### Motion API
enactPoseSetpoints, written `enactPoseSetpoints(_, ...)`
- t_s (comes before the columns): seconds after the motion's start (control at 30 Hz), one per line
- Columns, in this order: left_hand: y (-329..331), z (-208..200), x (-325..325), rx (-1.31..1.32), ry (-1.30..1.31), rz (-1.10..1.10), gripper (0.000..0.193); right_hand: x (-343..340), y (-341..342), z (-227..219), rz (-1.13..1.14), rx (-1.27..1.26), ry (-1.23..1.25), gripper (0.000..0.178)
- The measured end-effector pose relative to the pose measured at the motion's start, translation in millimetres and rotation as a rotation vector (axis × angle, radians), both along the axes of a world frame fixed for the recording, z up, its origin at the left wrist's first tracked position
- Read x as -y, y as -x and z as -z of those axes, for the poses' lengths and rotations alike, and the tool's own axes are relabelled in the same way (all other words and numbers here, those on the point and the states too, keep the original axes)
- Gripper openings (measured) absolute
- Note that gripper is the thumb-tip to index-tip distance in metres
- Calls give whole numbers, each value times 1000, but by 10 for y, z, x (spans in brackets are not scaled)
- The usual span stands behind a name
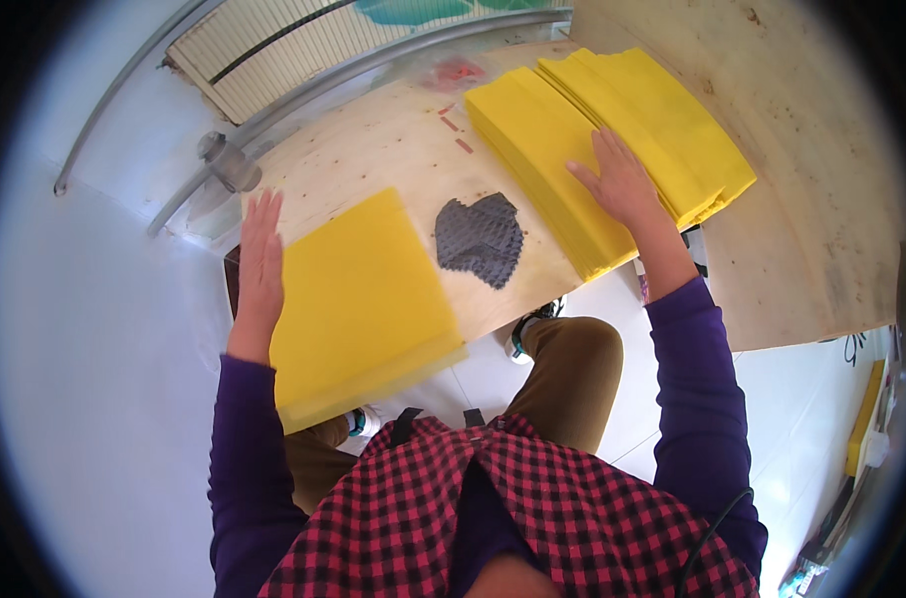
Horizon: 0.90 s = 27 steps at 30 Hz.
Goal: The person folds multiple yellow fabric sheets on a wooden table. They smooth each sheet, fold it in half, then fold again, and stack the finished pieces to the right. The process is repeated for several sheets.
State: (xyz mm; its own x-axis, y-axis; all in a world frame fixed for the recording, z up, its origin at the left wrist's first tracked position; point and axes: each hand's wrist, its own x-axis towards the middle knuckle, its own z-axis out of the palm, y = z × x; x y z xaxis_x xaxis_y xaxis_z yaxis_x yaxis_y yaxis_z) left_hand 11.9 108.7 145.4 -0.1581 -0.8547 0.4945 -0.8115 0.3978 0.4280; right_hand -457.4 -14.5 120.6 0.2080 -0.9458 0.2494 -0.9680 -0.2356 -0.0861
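Note:
A flat yellow sheet [363, 289], thin and cloth-like, lies at the left of the wooden table, its near end reaching past the front edge. Along its left side my left hand [261, 264] is held straight, fingers stretched out and gripping nothing. To the right sit two thick stacks of yellow sheets side by side, a left stack [542, 149] and a right stack [652, 120]. My right hand [622, 184] lies on them near where they meet, thumb apart and fingers extended. Between the single sheet and the stacks is a crumpled dark grey cloth [480, 239] with zigzag edges.
Bare wood of the tabletop [373, 149] shows behind the sheet. A metal rail [373, 62] runs along the back, with a greyish bottle-like object [230, 162] at the back left. A tall wooden board [801, 179] borders the right side.

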Motion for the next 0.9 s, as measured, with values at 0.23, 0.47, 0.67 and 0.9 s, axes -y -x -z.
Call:
enactPoseSetpoints(0.23, -658, 496, -1273, -217, -62, -344, 50, -583, -366, -54, -191, 190, 96, 66)
enactPoseSetpoints(0.47, -883, 996, -2070, -224, -147, -519, 48, -947, -1019, 511, -239, 287, -223, 61)
enactPoseSetpoints(0.67, -1102, 1216, -2442, -187, -158, -628, 46, -689, -1485, 897, -57, 74, -337, 59)
enactPoseSetpoints(0.9, -1143, 1354, -2527, -155, -154, -672, 43, -73, -1608, 1003, -35, -43, -245, 33)
